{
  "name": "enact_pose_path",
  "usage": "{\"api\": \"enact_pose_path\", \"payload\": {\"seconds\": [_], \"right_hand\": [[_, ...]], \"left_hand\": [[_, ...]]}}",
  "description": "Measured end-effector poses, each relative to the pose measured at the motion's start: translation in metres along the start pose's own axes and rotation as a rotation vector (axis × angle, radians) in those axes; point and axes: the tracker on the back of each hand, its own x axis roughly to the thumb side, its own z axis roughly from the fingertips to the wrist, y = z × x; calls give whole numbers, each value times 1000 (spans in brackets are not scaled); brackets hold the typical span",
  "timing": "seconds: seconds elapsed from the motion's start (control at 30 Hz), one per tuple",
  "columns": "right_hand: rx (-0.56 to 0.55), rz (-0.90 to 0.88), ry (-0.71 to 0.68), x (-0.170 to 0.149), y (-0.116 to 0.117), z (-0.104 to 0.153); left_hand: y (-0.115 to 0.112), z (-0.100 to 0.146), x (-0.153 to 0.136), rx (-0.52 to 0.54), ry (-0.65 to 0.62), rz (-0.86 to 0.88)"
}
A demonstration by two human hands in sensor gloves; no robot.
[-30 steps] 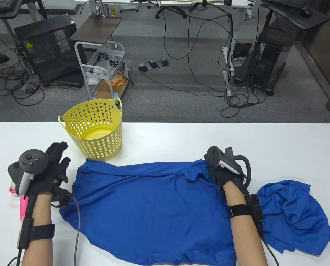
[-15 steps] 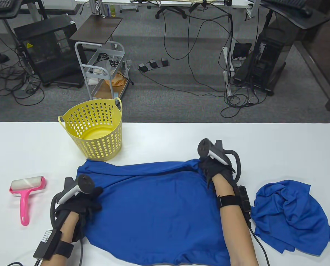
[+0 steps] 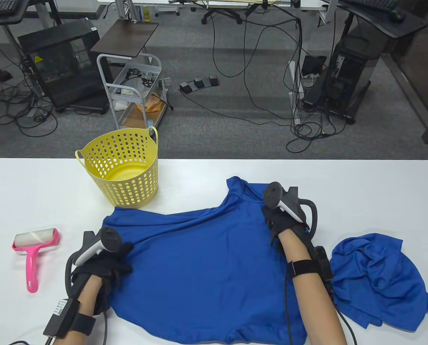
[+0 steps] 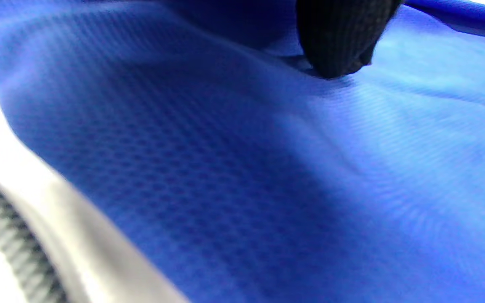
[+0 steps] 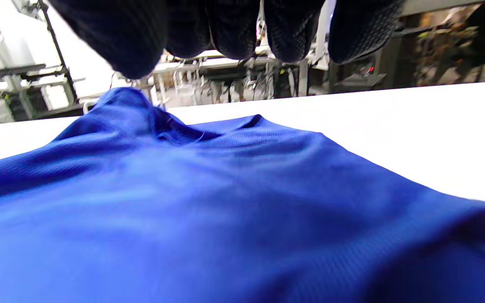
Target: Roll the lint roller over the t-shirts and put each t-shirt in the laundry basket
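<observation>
**A:** Where are your 2 hands?

**Me:** Both are on the spread blue t-shirt [image 3: 206, 266], which lies flat across the middle of the white table [image 3: 361, 187]. My left hand [image 3: 108, 264] sits on the shirt's left edge, with its fingers curled down onto the cloth. In the left wrist view, a gloved fingertip [image 4: 339, 38] touches the fabric. I cannot tell whether the hand is gripping or only pressing, because the tracker hides the fingers from above.

**A:** And the right?

**Me:** My right hand [image 3: 284, 221] is at the far right corner of the shirt. A flap of cloth there stands up and away from me, just beyond my knuckles. In the right wrist view my fingers [image 5: 234, 29] hang above the shirt with the raised fold just under my thumb. Whether they pinch it, I cannot tell.

**A:** Where is the lint roller?

**Me:** The lint roller [image 3: 32, 251], pink-handled, lies on the table left of the shirt, well apart from my left hand. Nobody is touching it.

**A:** The basket?

**Me:** The yellow laundry basket [image 3: 122, 167] stands upright at the far edge, just beyond the shirt's far left corner. I see nothing in it.

**A:** Any other laundry?

**Me:** 1 crumpled blue t-shirt [image 3: 377, 280] is heaped right of my right forearm.
</observation>
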Motion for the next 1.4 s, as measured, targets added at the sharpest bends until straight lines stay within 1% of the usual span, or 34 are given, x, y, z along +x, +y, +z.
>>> {"api": "enact_pose_path", "payload": {"seconds": [0.03,0.07,0.1,0.13,0.17,0.2,0.27,0.3,0.33,0.37,0.43,0.47,0.53,0.57,0.63,0.67,0.7,0.77,0.8,0.83,0.9,0.93,0.97,1.0,1.07,1.13,1.2,1.27,1.3,1.33,1.37,1.4], "right_hand": [[10,5,-11,1,1,10],[46,20,-23,3,5,26],[81,30,-22,3,7,37],[125,35,-28,4,12,53],[163,37,-41,4,18,68],[210,43,-37,3,26,82],[291,58,-6,0,41,99],[323,68,8,-2,47,105],[351,87,30,-4,55,111],[364,105,52,-6,61,114],[421,166,88,-9,71,120],[419,171,73,-9,74,122],[399,167,72,-10,79,123],[407,168,72,-10,82,123],[421,159,77,-11,85,123],[420,146,79,-12,87,123],[415,133,82,-13,89,123],[401,131,87,-14,92,123],[399,140,84,-14,93,123],[401,152,77,-15,93,124],[396,151,74,-15,94,124],[398,147,73,-15,93,124],[399,145,72,-15,93,124],[400,144,72,-15,94,124],[401,148,69,-15,94,124],[403,147,67,-16,94,124],[405,140,66,-16,94,124],[407,138,66,-17,94,124],[408,137,67,-17,95,124],[408,136,68,-17,95,124],[409,135,69,-17,95,125],[410,137,69,-17,95,125]], "left_hand": [[0,0,0,5,-3,-1],[1,1,0,12,-12,-2],[2,2,-1,14,-20,0],[6,5,-4,23,-23,6],[12,10,-9,56,-18,44],[18,18,-15,112,4,102],[26,32,-26,186,61,169],[27,37,-30,214,100,184],[27,44,-36,254,167,190],[25,48,-39,267,218,184],[18,55,-43,264,347,220],[14,55,-44,243,359,232],[5,51,-44,154,422,243],[1,47,-44,132,424,238],[-6,40,-46,82,502,242],[-7,38,-46,82,497,255],[-5,39,-44,141,462,274],[-3,39,-38,199,369,350],[-1,40,-36,224,305,359],[2,43,-34,271,203,364],[8,51,-32,360,117,451],[11,55,-32,412,12,522],[13,57,-32,436,-35,568],[15,62,-32,457,-47,631],[19,67,-31,517,-131,665],[21,73,-30,570,-98,634],[23,75,-30,571,-74,574],[25,80,-29,621,-10,445],[27,81,-30,612,40,318],[27,81,-31,599,95,236],[26,81,-34,569,181,135],[21,79,-37,530,247,68]]}}
